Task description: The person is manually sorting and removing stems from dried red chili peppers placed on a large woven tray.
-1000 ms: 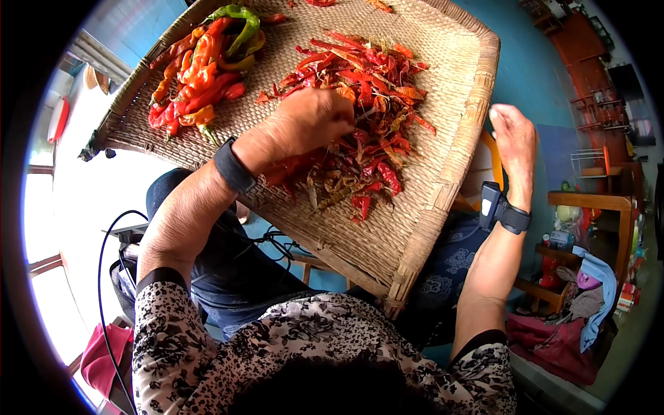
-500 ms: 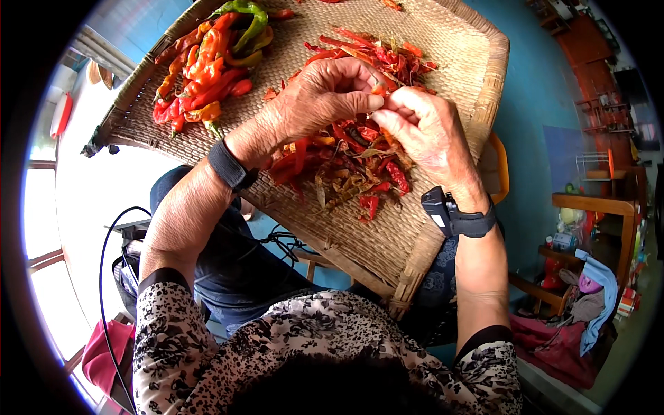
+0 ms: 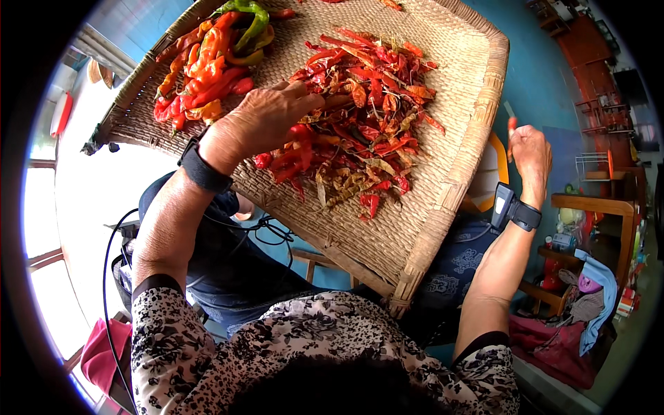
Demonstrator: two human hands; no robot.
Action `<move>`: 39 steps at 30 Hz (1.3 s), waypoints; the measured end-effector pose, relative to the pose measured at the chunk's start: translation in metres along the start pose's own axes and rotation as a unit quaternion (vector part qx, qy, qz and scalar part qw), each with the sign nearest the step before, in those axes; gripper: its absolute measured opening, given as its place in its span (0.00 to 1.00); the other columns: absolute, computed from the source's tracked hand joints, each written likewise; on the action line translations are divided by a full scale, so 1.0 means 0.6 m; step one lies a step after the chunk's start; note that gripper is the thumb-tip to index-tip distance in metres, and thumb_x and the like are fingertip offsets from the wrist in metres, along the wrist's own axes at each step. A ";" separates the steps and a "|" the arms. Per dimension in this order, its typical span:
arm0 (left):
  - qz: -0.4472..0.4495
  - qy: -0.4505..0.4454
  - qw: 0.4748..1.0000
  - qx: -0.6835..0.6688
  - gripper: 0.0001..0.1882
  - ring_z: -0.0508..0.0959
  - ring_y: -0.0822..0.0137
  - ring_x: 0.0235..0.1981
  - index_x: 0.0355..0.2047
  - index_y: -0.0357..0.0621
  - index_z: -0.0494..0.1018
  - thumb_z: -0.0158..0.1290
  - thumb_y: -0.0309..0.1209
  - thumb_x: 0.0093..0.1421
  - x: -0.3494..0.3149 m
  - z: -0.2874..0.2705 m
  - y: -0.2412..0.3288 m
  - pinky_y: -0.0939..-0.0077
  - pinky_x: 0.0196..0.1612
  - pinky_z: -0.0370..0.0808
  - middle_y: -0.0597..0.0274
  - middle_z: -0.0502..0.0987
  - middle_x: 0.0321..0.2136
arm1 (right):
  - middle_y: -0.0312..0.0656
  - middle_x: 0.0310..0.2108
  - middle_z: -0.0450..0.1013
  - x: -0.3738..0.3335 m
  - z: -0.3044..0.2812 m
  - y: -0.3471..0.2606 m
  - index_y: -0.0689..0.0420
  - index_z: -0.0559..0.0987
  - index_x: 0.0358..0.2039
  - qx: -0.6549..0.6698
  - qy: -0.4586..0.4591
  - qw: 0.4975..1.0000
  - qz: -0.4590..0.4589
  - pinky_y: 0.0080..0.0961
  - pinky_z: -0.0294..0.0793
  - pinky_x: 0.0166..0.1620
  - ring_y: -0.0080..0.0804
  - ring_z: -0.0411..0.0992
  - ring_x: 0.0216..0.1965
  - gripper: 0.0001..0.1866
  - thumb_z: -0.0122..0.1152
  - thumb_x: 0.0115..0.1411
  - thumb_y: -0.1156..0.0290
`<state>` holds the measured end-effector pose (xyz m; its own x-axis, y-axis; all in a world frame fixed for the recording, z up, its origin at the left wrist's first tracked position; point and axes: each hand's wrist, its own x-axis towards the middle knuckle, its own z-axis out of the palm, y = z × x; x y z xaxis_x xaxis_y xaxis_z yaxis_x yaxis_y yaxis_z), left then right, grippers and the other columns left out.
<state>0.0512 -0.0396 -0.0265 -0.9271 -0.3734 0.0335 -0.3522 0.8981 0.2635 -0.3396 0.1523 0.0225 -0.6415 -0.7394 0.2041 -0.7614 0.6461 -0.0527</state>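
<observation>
My left hand [image 3: 271, 119] lies over the left side of a heap of dried red chili peppers [image 3: 387, 138], palm down. Its fingers stretch toward the heap with small gaps between them, and nothing shows in them; the thumb and palm are hidden. Off the right side of the woven tray [image 3: 453, 76], my right hand [image 3: 531, 153] is raised with curled fingers. A small reddish thing with a pale, narrow tip [image 3: 511, 123] sticks up from it; I cannot make out its kind. Fresher, glossy red and orange peppers [image 3: 211, 69] lie at the tray's far left, with a green pepper [image 3: 256, 28] among them.
The tray slants across my lap, its thick rim [image 3: 484, 104] at the right. Beyond it stands a yellow-edged seat [image 3: 492, 173]. Black cables [image 3: 273, 228] hang by my left knee. Further right, clothes [image 3: 567, 346] lie on a wooden chair [image 3: 588, 203].
My hands have parted. The right has swung right, past the tray's rim, with its fingers closed. The left has drawn back left and down onto the dried peppers, and more of the heap shows.
</observation>
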 end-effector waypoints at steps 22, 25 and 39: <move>-0.057 0.051 0.796 -0.601 0.11 0.75 0.77 0.30 0.40 0.42 0.77 0.54 0.37 0.64 0.089 0.021 0.056 0.80 0.34 0.74 0.70 0.77 0.29 | 0.44 0.23 0.76 -0.095 0.009 -0.274 0.60 0.76 0.40 0.418 -0.115 0.846 -0.309 0.26 0.72 0.27 0.29 0.74 0.22 0.13 0.66 0.55 0.75; -0.074 0.034 0.760 -0.645 0.11 0.75 0.79 0.30 0.40 0.44 0.77 0.53 0.37 0.65 0.081 0.004 0.061 0.82 0.34 0.74 0.71 0.78 0.29 | 0.45 0.23 0.76 -0.096 0.011 -0.274 0.61 0.76 0.39 0.407 -0.138 0.854 -0.292 0.26 0.73 0.27 0.29 0.75 0.23 0.11 0.65 0.55 0.75; -0.160 0.050 0.743 -0.648 0.11 0.78 0.78 0.33 0.44 0.43 0.72 0.52 0.35 0.65 0.083 0.006 0.043 0.82 0.38 0.76 0.68 0.79 0.32 | 0.45 0.24 0.76 0.007 -0.009 -0.049 0.60 0.78 0.34 0.211 0.101 0.965 -0.116 0.29 0.73 0.30 0.33 0.76 0.25 0.09 0.59 0.61 0.67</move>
<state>-0.0047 -0.0343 -0.0217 -0.7855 -0.5932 -0.1766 -0.0735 -0.1939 0.9783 -0.3194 0.1308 0.0301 -0.4513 -0.7751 0.4422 -0.8795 0.3024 -0.3675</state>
